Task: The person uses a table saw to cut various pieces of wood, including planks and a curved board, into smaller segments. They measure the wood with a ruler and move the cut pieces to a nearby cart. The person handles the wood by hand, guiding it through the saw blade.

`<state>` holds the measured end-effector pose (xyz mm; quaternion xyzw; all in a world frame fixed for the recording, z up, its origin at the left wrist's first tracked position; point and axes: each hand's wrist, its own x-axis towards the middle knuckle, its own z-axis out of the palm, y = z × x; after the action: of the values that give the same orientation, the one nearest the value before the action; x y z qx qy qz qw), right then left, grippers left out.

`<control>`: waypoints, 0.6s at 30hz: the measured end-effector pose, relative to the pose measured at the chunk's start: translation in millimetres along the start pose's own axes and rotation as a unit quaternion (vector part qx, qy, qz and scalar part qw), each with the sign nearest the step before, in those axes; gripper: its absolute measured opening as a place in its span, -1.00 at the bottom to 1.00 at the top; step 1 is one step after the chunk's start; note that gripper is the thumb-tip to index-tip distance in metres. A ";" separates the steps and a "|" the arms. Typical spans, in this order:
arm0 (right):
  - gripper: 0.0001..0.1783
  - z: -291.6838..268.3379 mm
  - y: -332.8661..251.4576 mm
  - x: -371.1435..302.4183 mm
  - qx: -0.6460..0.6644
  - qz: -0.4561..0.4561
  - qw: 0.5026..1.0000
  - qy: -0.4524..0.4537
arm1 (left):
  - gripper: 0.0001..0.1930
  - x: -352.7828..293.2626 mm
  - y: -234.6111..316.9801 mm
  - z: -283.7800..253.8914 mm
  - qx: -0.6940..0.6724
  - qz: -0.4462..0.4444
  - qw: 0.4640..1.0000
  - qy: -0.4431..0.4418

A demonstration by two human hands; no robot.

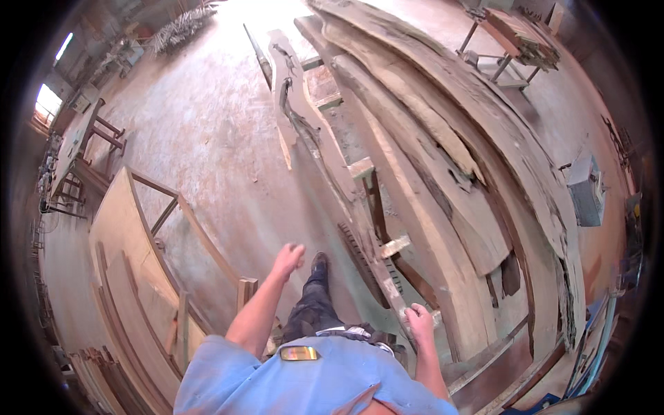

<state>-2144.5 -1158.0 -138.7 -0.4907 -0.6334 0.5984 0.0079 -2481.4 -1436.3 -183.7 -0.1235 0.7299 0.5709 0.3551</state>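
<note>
My left hand (289, 261) is held out over the floor, above my forward foot, with its fingers curled in and nothing visible in them. My right hand (418, 322) is closed at the near end of a long, narrow wooden slab (325, 149) with a dark crack along it. Whether the fingers grip that slab or only pass over it, I cannot make out. The slab lies across wooden crosspieces (361, 167). Just to its right rests a wider pale slab (415, 228) with a rough edge.
Several large live-edge slabs (443, 131) are stacked to the right. On the left stand a plywood panel (117, 228) and leaning boards (131, 311). A grey metal box (586, 192) is at the far right; a loaded trestle (515, 38) stands behind. A work table (76, 149) is far left.
</note>
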 end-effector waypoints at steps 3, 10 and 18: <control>-0.52 38.7 -53.7 1.4 -0.009 0.054 0.998 -0.018 | -0.49 75.2 59.4 -23.9 -0.013 0.013 1.000 0.000; -0.51 107.4 -125.4 68.9 -0.015 0.001 1.000 -0.026 | -0.49 164.6 176.4 -49.0 -0.089 -0.007 0.995 0.038; -0.33 160.9 -212.7 146.2 -0.098 -0.058 0.993 -0.007 | -0.66 265.7 193.9 -66.8 -0.112 -0.049 0.992 0.016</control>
<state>-2446.6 -1144.5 -105.9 -0.4474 -0.7165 0.5351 -0.0103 -2810.8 -1376.4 -207.9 -0.2071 0.6599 0.6289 0.3553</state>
